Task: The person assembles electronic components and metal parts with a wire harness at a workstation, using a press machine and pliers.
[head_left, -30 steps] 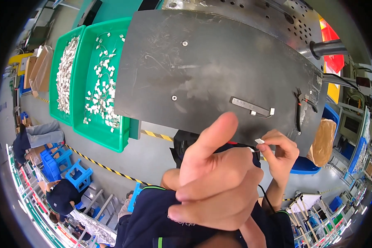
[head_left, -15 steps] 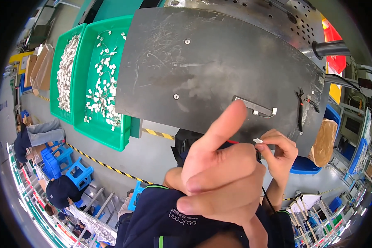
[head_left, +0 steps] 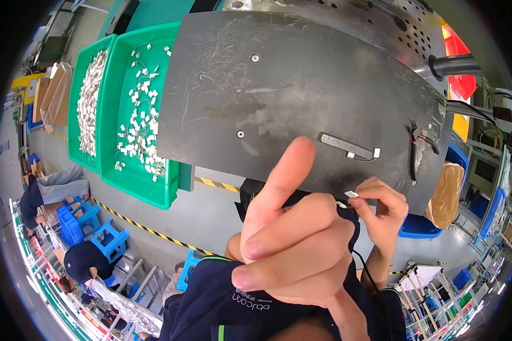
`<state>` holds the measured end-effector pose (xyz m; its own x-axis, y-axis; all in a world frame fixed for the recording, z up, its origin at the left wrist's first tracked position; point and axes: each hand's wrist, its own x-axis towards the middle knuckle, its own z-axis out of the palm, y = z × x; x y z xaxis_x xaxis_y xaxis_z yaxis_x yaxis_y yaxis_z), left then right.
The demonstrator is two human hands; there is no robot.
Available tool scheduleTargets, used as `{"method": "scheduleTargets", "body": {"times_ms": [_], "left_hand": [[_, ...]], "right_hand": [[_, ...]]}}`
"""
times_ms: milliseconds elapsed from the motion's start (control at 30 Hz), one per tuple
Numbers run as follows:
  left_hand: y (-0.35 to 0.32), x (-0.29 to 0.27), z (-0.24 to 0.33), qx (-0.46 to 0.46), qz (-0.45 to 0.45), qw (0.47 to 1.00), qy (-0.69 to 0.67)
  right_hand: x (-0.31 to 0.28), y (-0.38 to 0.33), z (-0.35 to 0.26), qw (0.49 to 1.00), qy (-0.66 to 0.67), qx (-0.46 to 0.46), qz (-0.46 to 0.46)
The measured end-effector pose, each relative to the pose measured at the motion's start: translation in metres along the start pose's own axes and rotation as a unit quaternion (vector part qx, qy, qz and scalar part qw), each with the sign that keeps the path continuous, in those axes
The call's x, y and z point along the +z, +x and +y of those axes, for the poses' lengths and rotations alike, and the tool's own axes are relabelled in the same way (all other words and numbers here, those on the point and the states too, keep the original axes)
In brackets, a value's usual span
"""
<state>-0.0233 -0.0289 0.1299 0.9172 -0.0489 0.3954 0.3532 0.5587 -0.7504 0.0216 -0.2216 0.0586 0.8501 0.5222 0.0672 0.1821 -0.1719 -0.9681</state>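
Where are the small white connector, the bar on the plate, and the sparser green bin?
White connector (head_left: 351, 194): head view, the piece pinched in the right hand's fingertips.
Bar (head_left: 347, 146): head view, middle of its long grey body.
Green bin (head_left: 132, 184): head view, bare floor near its front rim.

The left hand (head_left: 296, 250) hides most of a black object (head_left: 250, 196); its kind is unclear.

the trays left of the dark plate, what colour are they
Bright green trays, holding small white parts; seen in the head view.
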Motion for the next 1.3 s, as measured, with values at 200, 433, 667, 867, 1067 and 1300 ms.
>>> {"method": "scheduleTargets", "body": {"times_ms": [200, 433, 667, 867, 1067, 1300], "left_hand": [[0.001, -0.006, 0.006, -0.069, -0.026, 0.997, 0.01], [-0.013, 0.001, 0.054, 0.007, 0.077, 0.981, 0.177], [-0.018, -0.002, 0.084, 0.172, 0.221, 0.801, 0.528], [-0.015, -0.004, 0.082, 0.159, 0.22, 0.816, 0.51], [-0.02, -0.009, 0.089, 0.133, 0.188, 0.848, 0.477], [-0.018, -0.011, 0.083, 0.13, 0.144, 0.846, 0.496]], "right_hand": [[0.0, -0.003, 0.001, 1.0, 0.006, 0.006, -0.003], [-0.006, -0.01, 0.003, 0.999, 0.002, 0.049, 0.018], [-0.003, -0.011, 0.011, 0.995, 0.047, 0.066, 0.049], [-0.002, -0.007, 0.007, 0.997, 0.027, 0.055, 0.035], [0.0, -0.006, 0.004, 0.998, 0.032, 0.052, 0.018], [-0.001, -0.007, 0.004, 0.998, 0.02, 0.055, 0.011]]}}
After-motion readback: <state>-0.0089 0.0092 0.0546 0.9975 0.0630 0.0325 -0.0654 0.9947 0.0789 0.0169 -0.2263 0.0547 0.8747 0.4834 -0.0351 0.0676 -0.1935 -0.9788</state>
